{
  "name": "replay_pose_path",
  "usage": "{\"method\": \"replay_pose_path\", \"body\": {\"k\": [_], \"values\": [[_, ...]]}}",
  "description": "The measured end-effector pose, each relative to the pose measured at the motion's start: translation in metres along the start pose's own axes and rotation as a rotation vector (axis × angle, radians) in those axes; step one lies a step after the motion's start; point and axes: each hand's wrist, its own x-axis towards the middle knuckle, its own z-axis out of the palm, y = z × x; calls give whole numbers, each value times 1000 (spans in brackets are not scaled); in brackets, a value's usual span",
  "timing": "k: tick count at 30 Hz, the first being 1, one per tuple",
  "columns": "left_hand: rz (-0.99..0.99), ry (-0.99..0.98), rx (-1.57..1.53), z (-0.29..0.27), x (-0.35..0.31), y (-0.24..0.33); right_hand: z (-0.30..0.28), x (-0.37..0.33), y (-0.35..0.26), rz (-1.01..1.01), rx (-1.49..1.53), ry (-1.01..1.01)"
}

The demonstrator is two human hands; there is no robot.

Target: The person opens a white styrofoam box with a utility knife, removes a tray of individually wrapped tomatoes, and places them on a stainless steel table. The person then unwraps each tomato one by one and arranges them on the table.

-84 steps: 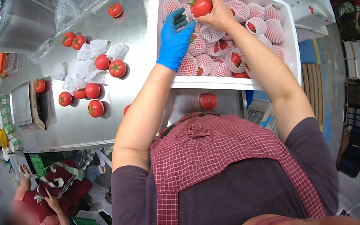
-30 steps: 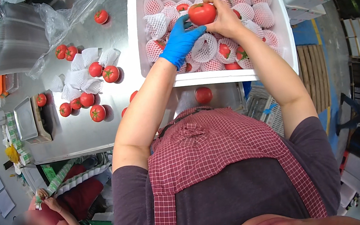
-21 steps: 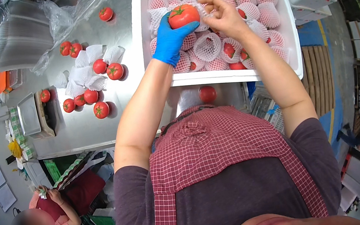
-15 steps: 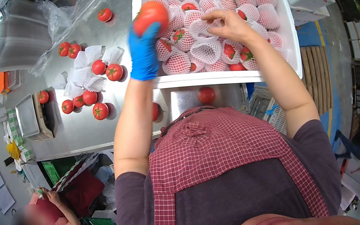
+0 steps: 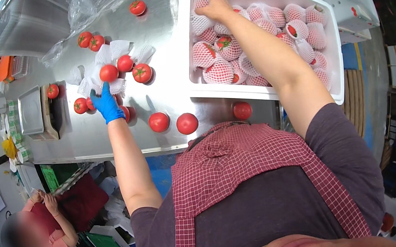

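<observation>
My left hand, in a blue glove, has its fingers against a red tomato above the loose white foam nets on the metal table. My bare right hand reaches into the far left corner of a white foam box. Its fingers are closed against a netted tomato; the fingertips are partly hidden. Several netted tomatoes fill much of the box. Bare tomatoes lie near my left hand, including one beside the nets.
Two tomatoes sit near the table's front edge, with another red tomato beside the box. A weighing scale stands at left, below stacked clear plastic trays. At lower left, another person is at work.
My left hand has moved left from the box to the loose tomatoes; the tomato it held is gone from its grip. My right hand has moved from the box's middle to its far left corner.
</observation>
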Motion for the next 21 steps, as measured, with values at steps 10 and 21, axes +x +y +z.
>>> {"method": "replay_pose_path", "body": {"k": [10, 21], "values": [[421, -687, -309, 123, -148, 100, -30, -56, -4, -285, 235, 196], [141, -1114, -381, 181, -225, 91, -89, -162, 45, -118, 1189, -29]]}}
